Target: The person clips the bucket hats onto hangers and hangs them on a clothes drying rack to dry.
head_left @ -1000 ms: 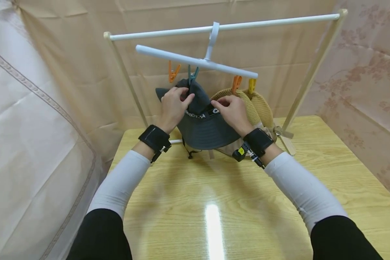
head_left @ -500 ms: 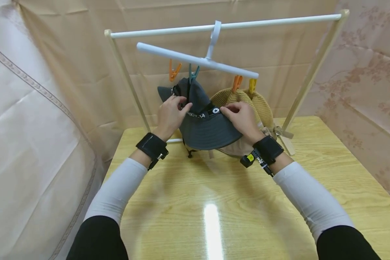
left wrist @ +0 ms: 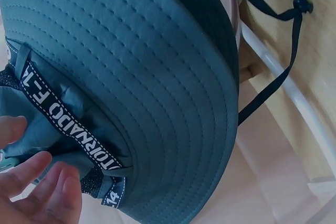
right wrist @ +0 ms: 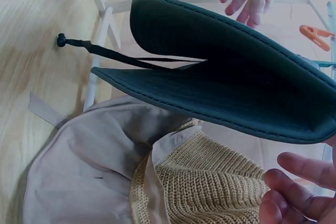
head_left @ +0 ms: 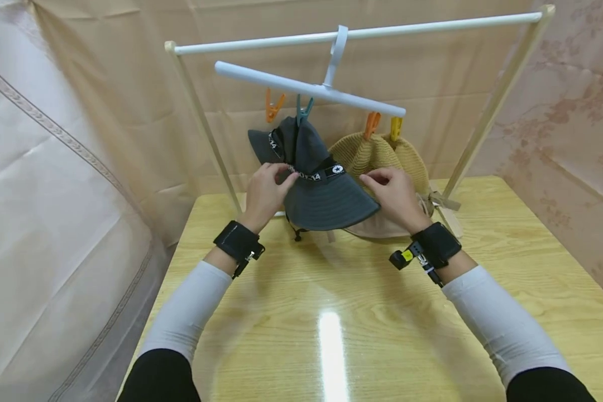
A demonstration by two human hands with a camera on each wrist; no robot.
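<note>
A dark grey-green bucket hat (head_left: 326, 204) with a lettered band hangs folded from a teal clip (head_left: 304, 109). My left hand (head_left: 266, 192) is at the hat's left front; in the left wrist view its thumb and fingers are spread apart beside the crown, pinching nothing. Just right of the brim, my right hand (head_left: 397, 195) has loosely bent fingers with nothing between them. Behind it hangs a tan knitted hat (head_left: 413, 162) with a beige brim, held by an orange clip (head_left: 371, 124) and a yellow clip (head_left: 396, 127). A chin cord (left wrist: 273, 85) dangles below the dark hat.
The white hanger (head_left: 271, 82) tilts down to the right on the rack's top bar (head_left: 432, 26). An unused orange clip (head_left: 274, 107) hangs left of the teal one. Below lies a wood-grain table (head_left: 382, 324); beige cloth (head_left: 120, 84) is behind.
My right hand has come off the dark hat and moved right and down. My left hand has moved slightly down, and its fingers have drawn away from the crown.
</note>
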